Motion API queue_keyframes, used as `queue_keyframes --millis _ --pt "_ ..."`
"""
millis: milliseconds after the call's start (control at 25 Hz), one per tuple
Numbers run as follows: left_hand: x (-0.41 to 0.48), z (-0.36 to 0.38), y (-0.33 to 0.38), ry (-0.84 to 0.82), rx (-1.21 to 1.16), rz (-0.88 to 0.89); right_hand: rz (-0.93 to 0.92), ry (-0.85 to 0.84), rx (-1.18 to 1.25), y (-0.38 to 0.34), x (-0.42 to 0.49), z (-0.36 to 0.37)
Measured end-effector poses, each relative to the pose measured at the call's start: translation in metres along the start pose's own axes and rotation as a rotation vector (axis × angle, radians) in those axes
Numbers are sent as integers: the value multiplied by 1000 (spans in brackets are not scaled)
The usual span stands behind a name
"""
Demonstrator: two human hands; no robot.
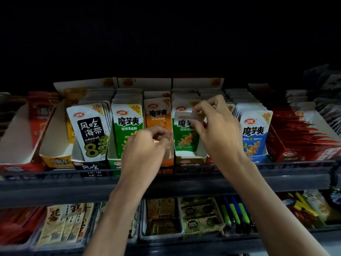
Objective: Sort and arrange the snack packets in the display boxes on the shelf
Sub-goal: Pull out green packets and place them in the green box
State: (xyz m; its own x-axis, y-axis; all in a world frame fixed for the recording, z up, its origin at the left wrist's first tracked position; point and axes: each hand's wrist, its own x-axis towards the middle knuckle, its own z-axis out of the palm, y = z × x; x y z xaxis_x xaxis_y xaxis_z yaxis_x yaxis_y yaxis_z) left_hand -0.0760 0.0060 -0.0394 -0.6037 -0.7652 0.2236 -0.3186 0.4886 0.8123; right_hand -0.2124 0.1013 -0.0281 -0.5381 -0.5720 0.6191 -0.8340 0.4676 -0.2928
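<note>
right hand pinches a blurred white-and-green snack packet over the brown-fronted display box, left hand pinches a small orange packet; next, probably, slotting both upright.

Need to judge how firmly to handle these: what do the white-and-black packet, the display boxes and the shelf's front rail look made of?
White-and-black packet: probably glossy plastic film; its face shows sheen. Display boxes: matte printed cardboard, with plain white inner walls and folded corners. Front rail: dark, smooth, metal or plastic; too dim to tell.
</note>
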Motion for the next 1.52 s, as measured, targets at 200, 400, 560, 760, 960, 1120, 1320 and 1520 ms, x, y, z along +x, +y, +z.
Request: queue_keyframes --millis 200,400,560,760,960,1120,1320,1520 --pt "0 1 1 -5 -12 8 50 -16 36 7 -1 5" --pt "-1 2 2 -2 -97 67 -28 186 346 3 6 -23" --pt "-6 -1 8 3 -298 108 -102 395 544 -9 8 -58" --pt "-11 -6 13 -89 -363 207 114 118 937 -19 7 -51" --pt "-12 -14 12 -132 -354 245 372 -132 1146 -19 9 -47" --pt "-12 -21 7 -98 -416 242 384 -178 1127 -29 9 -44" --pt "-11 -34 -7 18 -400 219 305 -285 1009 -44 11 -30" --pt "-4 -52 -21 303 -362 133 245 -105 1064 -71 15 -7"
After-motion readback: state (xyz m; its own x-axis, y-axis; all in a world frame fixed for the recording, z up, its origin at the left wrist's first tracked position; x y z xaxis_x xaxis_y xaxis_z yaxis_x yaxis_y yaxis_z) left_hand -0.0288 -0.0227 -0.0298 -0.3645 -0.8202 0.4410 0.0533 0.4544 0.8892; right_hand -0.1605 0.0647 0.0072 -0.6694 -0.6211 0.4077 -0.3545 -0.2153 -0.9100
